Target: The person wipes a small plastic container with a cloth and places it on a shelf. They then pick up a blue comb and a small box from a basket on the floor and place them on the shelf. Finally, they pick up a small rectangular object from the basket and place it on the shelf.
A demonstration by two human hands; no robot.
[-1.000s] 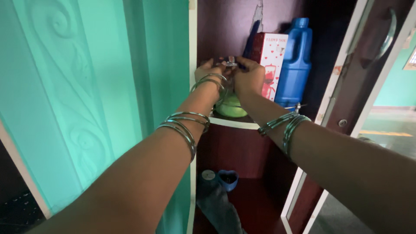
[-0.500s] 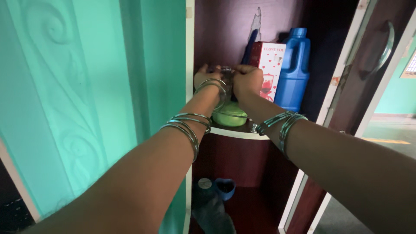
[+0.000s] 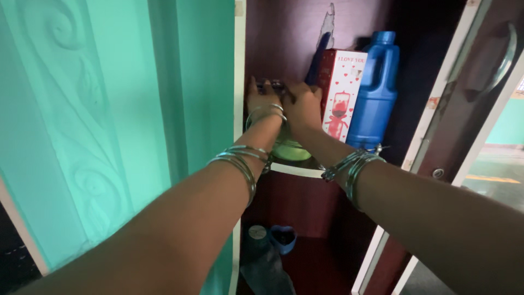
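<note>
Both my arms, with metal bangles on the wrists, reach into a dark wooden cupboard. My left hand (image 3: pixel 261 98) and my right hand (image 3: pixel 303 105) press side by side on top of a clear glass jar (image 3: pixel 289 148) with a green lower part. The jar stands on the upper shelf (image 3: pixel 297 170). My hands hide the jar's lid and its metal clasp almost entirely. A red-and-white box with hearts (image 3: pixel 341 93) stands just right of my right hand.
A blue plastic jug (image 3: pixel 375 93) stands right of the box. The cupboard door (image 3: pixel 480 82) hangs open at the right. Below the shelf lie a blue heart-shaped container (image 3: pixel 284 237) and a grey bottle (image 3: pixel 262 257). A teal wall (image 3: pixel 109 109) fills the left.
My hands went from gripping the metal clasp at the jar's top to lying flatter over it. The view shifted slightly and the jar stays on the shelf.
</note>
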